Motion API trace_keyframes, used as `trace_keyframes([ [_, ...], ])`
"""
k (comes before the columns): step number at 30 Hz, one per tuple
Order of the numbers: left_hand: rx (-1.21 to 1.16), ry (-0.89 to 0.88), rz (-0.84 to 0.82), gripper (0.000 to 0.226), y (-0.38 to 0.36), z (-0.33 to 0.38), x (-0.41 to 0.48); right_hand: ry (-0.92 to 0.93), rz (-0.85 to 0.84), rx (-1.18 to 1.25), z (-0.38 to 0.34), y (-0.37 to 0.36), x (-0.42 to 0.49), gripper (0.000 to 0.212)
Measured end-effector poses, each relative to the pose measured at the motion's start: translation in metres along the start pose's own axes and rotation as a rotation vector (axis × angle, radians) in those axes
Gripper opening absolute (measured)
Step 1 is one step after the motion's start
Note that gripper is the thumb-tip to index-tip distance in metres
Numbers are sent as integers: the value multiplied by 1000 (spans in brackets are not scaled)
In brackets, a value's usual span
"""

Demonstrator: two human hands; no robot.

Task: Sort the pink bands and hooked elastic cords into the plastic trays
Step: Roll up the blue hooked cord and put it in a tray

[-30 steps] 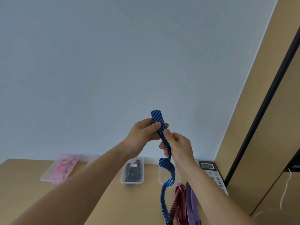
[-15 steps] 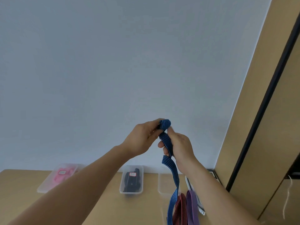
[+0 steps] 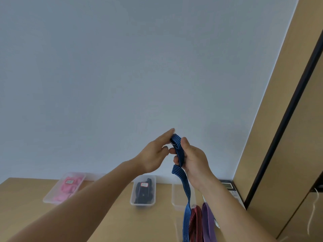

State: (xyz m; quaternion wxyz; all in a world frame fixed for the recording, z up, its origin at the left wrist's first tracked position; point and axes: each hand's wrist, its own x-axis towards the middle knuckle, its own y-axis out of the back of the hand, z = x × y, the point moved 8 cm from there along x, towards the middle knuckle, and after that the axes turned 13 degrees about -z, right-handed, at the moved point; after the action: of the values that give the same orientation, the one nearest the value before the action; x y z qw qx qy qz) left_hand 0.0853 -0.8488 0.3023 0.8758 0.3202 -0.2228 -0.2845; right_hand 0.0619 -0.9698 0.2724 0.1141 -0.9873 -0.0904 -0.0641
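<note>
One blue cord (image 3: 178, 151) hangs well above the plastic trays (image 3: 142, 204): your right hand (image 3: 194, 159) clamps it, and your left hand (image 3: 153, 154) lays nearly straight fingers against its folded top. Slacken now and the fold could spring open.

cord (image 3: 186, 194): ribbed woven elastic | trays (image 3: 143, 203): clear plastic | table (image 3: 108, 222): matt wood
</note>
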Motion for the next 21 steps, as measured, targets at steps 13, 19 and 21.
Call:
trace_keyframes([
  [13,-986,-53,49,29,6,14,6,122,-45,-221,-11,-7,-2,47],
  [19,-1201,-152,135,28,37,35,14,157,-103,-332,-37,-11,1,16],
  [21,-1213,-185,160,28,54,46,19,215,-69,-405,-57,-13,3,21],
])
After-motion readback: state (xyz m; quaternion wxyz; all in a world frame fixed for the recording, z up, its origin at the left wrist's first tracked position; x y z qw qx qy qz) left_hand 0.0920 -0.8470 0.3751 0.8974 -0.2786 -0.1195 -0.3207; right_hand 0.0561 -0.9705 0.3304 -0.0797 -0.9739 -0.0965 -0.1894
